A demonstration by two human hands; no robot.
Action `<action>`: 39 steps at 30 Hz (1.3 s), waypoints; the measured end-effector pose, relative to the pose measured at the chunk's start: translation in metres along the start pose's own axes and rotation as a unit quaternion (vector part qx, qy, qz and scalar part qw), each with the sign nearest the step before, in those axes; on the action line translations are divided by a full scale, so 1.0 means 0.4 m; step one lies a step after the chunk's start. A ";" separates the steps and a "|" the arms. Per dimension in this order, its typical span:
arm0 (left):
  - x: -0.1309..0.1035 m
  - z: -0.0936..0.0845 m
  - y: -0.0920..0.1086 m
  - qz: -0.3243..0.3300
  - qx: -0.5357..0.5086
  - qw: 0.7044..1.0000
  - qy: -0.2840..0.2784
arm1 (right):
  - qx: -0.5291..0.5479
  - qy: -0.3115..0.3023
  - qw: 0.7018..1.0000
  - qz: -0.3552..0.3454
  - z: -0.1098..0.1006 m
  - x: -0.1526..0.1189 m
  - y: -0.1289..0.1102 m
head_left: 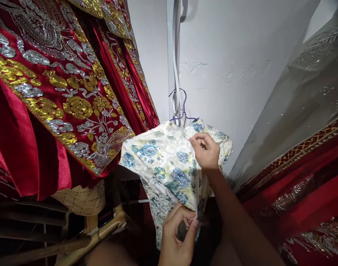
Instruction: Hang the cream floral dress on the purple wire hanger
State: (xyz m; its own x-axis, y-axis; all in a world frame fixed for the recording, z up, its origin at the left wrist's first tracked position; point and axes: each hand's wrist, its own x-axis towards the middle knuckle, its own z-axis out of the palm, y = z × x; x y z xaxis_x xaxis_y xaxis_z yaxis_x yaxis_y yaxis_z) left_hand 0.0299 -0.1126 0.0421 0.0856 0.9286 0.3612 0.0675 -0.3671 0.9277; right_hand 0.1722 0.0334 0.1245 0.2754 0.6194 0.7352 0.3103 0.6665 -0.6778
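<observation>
A white floral dress (169,159) with blue roses and short sleeves hangs on a purple wire hanger (183,111) in front of me. Its front opening runs down the right side, with a pale edge strip (197,184) stretched between my hands. Up near the collar, my right hand (206,147) pinches the top of this opening. Lower down, my left hand (180,232) pinches the same strip between thumb and fingers. Whether the strip is a zipper or a plain fabric edge, I cannot tell. My fingers hide the exact points of grip.
Red garments with gold and silver sequins (77,107) hang at the left. A white wall (221,70) with a vertical pale strap stands behind the hanger. Clear plastic covering (299,96) and more red fabric (310,192) are at the right. A wooden chair (102,232) stands lower left.
</observation>
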 end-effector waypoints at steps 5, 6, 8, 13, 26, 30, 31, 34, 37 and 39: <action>0.001 -0.003 -0.014 0.011 0.010 0.999 -0.044 | 0.022 0.014 0.999 -0.038 0.014 0.052 0.005; 0.000 -0.004 -0.017 0.011 0.013 0.998 -0.053 | 0.025 0.014 0.999 -0.040 0.012 0.049 0.003; -0.001 -0.005 -0.021 0.012 0.017 0.998 -0.063 | 0.028 0.013 0.999 -0.037 0.004 0.039 0.001; -0.003 -0.004 -0.022 0.006 0.020 0.996 -0.081 | 0.017 0.029 0.999 -0.039 -0.002 0.050 -0.003; 0.129 -0.048 0.014 0.125 0.026 0.988 -0.092 | 0.039 0.020 0.986 -0.162 -0.033 0.033 -0.088; 0.299 -0.054 0.130 0.226 0.051 0.973 0.015 | -0.005 0.018 0.985 -0.173 -0.047 0.023 -0.115; 0.338 -0.052 0.155 0.246 0.073 0.966 0.018 | -0.016 0.019 0.985 -0.170 -0.050 0.024 -0.118; 0.422 -0.046 0.197 0.324 0.148 0.934 -0.004 | -0.031 0.026 0.986 -0.162 -0.056 0.029 -0.112; 0.457 -0.046 0.200 0.380 0.205 0.902 -0.006 | -0.049 0.010 0.984 -0.172 -0.057 0.032 -0.087; 0.464 -0.048 0.197 0.394 0.233 0.889 0.010 | -0.068 0.004 0.980 -0.187 -0.052 0.029 -0.068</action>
State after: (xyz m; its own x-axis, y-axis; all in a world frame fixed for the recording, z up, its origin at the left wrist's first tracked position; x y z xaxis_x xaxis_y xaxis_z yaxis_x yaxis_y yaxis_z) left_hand 0.0322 0.0319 0.1839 0.2724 0.3731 0.8869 0.3997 -0.8823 0.2485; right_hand 0.1860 0.0138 0.1518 0.1259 0.3396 0.9321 0.5084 0.7847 -0.3546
